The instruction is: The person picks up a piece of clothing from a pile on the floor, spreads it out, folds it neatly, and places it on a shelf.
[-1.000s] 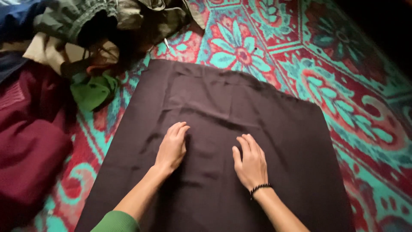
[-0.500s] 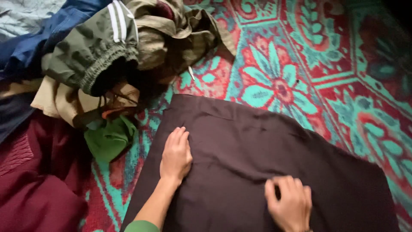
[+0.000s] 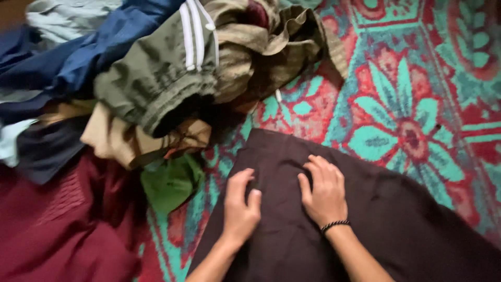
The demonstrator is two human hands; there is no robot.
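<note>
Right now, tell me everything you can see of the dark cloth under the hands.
The dark cloth is a plain brownish-black piece of thin woven-looking fabric, lying flat on the patterned red and teal rug, slightly wrinkled. Its top-left corner shows; the lower and right parts run out of view. The left hand and right hand both rest palm-down on it near that corner.

Both forearms reach forward side by side; the left hand [image 3: 241,206] and right hand [image 3: 324,191] lie palm-down, fingers loosely spread, right wrist beaded.

No packages, labels, signs or screens anywhere among the clothes and patterned rug
</note>
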